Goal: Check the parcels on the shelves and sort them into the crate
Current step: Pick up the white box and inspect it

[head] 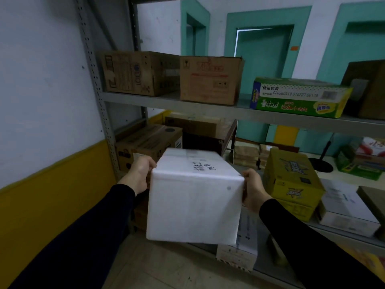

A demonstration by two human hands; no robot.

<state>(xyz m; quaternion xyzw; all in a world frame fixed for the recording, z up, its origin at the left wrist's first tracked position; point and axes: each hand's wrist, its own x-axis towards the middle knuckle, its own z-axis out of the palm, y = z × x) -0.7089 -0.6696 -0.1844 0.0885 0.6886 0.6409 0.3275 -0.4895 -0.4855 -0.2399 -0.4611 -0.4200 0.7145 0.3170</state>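
A white foam box (194,203) with black handwriting on its top hangs in front of the grey metal shelving (208,105), clear of the shelves. My left hand (140,174) grips its left side and my right hand (253,189) grips its right side. On the upper shelf stand two brown cartons (141,73) (210,80) and a flat green and white carton (300,98). No crate is in view.
The middle shelf carries brown cartons (148,142) at the left, a yellow carton (291,182) and a flat white parcel (348,207) at the right. A white and yellow wall (41,122) runs along the left. Teal doors (260,59) stand behind the shelving. Tiled floor (166,268) lies below.
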